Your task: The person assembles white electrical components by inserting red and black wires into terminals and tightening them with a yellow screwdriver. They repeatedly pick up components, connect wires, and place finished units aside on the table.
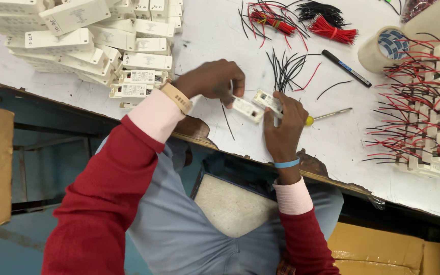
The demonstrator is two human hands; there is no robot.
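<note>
My left hand (215,79) grips a small white rectangular plastic module (247,108) over the white table (327,137). My right hand (284,125) holds a second white module (267,100) beside the first, along with a screwdriver whose yellow handle (309,120) and metal shaft (332,114) stick out to the right. A thin black wire (227,122) lies on the table just below the modules. Loose black and red wires (289,71) lie just beyond my hands.
A heap of white modules (103,43) fills the far left. Wired modules with red and black leads (426,117) lie at the right. Red wire bundles (301,23), a black pen (347,67) and a tape roll (383,48) lie beyond. Cardboard boxes (378,252) sit below the chipped table edge.
</note>
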